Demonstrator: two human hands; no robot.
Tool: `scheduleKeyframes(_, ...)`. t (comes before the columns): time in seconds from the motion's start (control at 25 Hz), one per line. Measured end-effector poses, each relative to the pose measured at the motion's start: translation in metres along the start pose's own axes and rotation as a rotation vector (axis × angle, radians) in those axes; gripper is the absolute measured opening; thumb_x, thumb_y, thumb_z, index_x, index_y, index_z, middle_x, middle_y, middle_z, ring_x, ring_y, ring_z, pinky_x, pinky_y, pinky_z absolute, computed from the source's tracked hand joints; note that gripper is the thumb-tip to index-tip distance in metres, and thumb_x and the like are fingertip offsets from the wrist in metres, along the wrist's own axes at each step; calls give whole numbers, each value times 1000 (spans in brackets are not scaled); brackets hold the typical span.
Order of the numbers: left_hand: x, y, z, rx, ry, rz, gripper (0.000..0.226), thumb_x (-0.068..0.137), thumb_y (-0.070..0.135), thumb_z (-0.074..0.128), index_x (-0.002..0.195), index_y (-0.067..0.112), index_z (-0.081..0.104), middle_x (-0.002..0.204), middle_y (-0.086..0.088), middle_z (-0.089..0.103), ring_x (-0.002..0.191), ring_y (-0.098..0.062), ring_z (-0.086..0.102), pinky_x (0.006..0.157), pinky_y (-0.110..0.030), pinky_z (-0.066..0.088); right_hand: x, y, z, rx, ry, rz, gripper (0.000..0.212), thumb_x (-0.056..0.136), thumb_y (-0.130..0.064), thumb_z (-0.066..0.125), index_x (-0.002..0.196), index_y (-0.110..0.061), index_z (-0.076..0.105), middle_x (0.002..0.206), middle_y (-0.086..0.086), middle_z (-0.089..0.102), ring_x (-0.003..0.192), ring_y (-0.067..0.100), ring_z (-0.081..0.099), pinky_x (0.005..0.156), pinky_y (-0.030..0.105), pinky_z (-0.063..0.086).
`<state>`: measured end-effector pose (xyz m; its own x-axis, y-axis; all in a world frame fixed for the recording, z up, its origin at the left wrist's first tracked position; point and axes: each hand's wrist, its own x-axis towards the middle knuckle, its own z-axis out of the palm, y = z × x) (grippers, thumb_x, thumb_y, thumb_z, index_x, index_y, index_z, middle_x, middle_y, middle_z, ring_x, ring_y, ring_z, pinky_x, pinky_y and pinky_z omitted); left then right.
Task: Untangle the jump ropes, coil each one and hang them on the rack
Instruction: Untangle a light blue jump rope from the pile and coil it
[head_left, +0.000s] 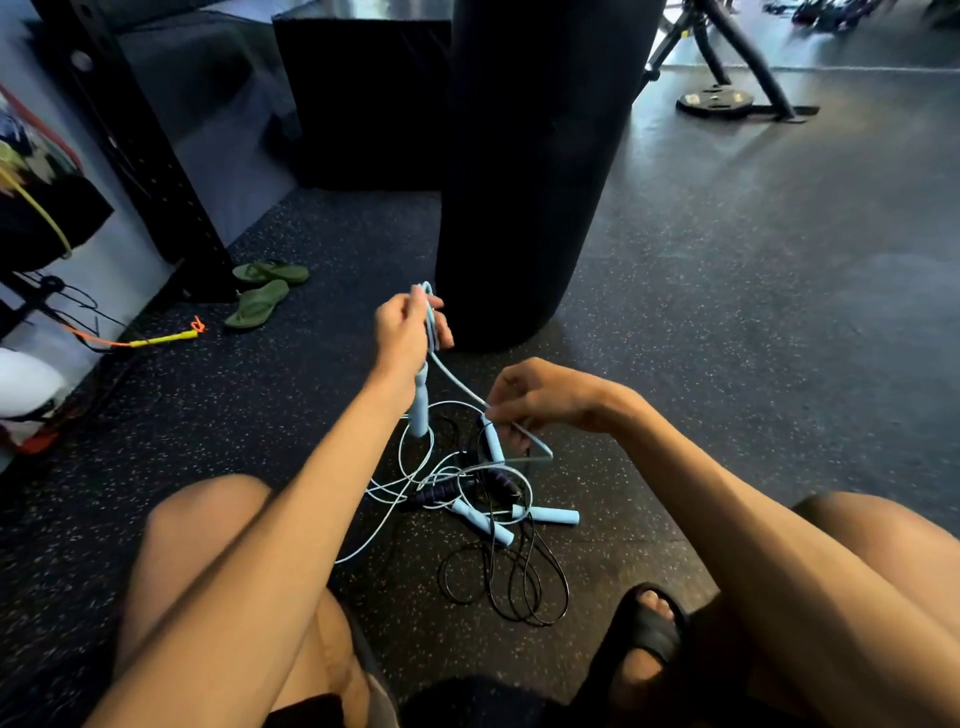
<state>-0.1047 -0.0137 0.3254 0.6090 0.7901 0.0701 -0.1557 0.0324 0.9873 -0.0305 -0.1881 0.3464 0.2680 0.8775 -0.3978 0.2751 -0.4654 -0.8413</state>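
A tangle of jump ropes (467, 493) lies on the dark floor between my knees: light blue cords with light blue handles (553, 514), and a black cord (504, 587) with purple handles (436, 493). My left hand (405, 332) is raised and shut on folded loops of a light blue rope, and one blue handle (420, 405) hangs below it. My right hand (540, 400) pinches the same blue cord lower down, just above the pile. A black rack upright (135, 135) stands at the left.
A black punching bag (535, 171) hangs right behind the pile. Green flip-flops (265, 291) and a yellow-and-orange rope (156, 340) lie at the left near the rack. A weight plate (714, 101) and stand legs are far right. My sandalled foot (649, 629) is close by.
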Motion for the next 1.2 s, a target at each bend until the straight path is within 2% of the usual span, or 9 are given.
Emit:
scheduleKeyframes(0.12, -1, -19, 2, 382, -108, 104, 33, 102, 20, 44, 73, 14, 59, 47, 3, 58, 39, -7, 54, 50, -26, 44, -1, -13, -4, -37, 151, -173, 13, 93, -4, 62, 101, 6, 62, 77, 13, 62, 65, 17, 57, 55, 19, 49)
scheduleKeyframes(0.24, -5, -25, 3, 558, -289, 37, 34, 98, 31, 51, 73, 12, 65, 60, -12, 65, 51, -13, 60, 55, -35, 49, -3, -18, -13, -69, 278, -304, 18, 94, -12, 63, 97, 6, 66, 76, 9, 60, 65, 11, 51, 53, 14, 41)
scheduleKeyframes(0.44, -24, 0, 8, 261, -608, -330, 33, 103, 23, 43, 84, 2, 61, 46, -1, 44, 37, -11, 38, 45, -26, 34, 0, -11, -28, -44, 438, -393, 17, 92, -19, 66, 92, -2, 71, 79, 1, 69, 65, -2, 59, 59, 12, 44)
scheduleKeyframes(0.56, -24, 8, 9, 52, -727, -409, 40, 104, 27, 36, 74, 7, 55, 40, 6, 25, 33, -8, 21, 40, -24, 27, 4, -7, -32, 37, 523, -388, 26, 88, -23, 72, 91, 2, 67, 78, 7, 66, 66, 9, 58, 58, 18, 45)
scheduleKeyframes(0.72, -20, 13, 6, -186, -725, -432, 41, 102, 33, 37, 70, 11, 50, 41, 8, 20, 34, -6, 16, 39, -21, 21, 11, 0, -28, 99, 568, -325, 37, 92, -33, 65, 95, 4, 62, 78, 11, 62, 69, 20, 56, 64, 35, 47)
scheduleKeyframes(0.88, -16, 15, 4, -512, -635, -463, 39, 103, 35, 35, 75, 12, 49, 41, 9, 24, 34, -4, 20, 41, -20, 21, 13, 5, -22, 196, 444, -181, 18, 101, -19, 51, 100, -1, 53, 78, 16, 64, 72, 32, 66, 77, 55, 55)
scheduleKeyframes(0.96, -14, 17, 4, -652, -551, -454, 40, 104, 37, 30, 80, 11, 49, 42, 9, 27, 35, -5, 24, 42, -19, 27, 11, 7, -16, 226, 318, -95, 14, 103, -18, 48, 102, -4, 48, 79, 19, 68, 75, 35, 69, 73, 52, 57)
scheduleKeyframes(1.04, -9, 16, 3, -701, -425, -387, 41, 105, 36, 27, 87, 10, 53, 48, 7, 31, 41, -6, 27, 48, -20, 32, 7, 8, -8, 227, 166, -13, 14, 103, -17, 46, 105, -3, 47, 82, 21, 70, 74, 32, 71, 63, 40, 60)
scheduleKeyframes(1.2, 2, 11, 3, -487, -179, -238, 37, 105, 29, 34, 93, 4, 59, 53, 4, 39, 47, -8, 35, 51, -22, 37, -4, 4, 2, 46, 8, 47, 9, 100, -14, 54, 100, -5, 55, 81, 10, 69, 68, 14, 68, 60, 22, 55)
